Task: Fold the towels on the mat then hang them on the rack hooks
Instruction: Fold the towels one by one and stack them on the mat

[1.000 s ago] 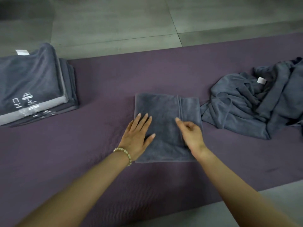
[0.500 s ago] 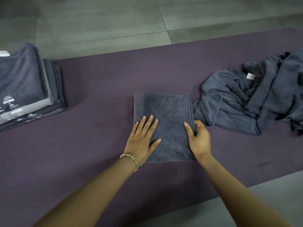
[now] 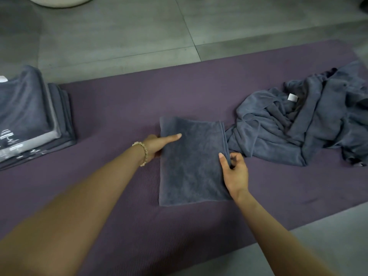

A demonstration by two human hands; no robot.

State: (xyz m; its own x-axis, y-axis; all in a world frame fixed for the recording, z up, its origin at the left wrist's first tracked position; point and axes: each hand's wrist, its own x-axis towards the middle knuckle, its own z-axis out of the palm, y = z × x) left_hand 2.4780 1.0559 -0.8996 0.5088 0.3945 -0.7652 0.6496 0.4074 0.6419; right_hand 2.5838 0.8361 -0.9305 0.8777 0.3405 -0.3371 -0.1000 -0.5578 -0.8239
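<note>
Now towel (image 3: 191, 162) folded, pick-up step. Left hand (image 3: 155, 145) pinches its edge (thumb on top); right hand (image 3: 236, 172) pinches edge beside messy pile (image 3: 298, 124). Next: lift level, keep fold shut.

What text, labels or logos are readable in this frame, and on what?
White print on the stack of towels: blurred, unreadable.
White tag on the loose pile: too small to read.
Second tag at the stack's far edge: nothing legible.
Folded towel: no text.
</note>
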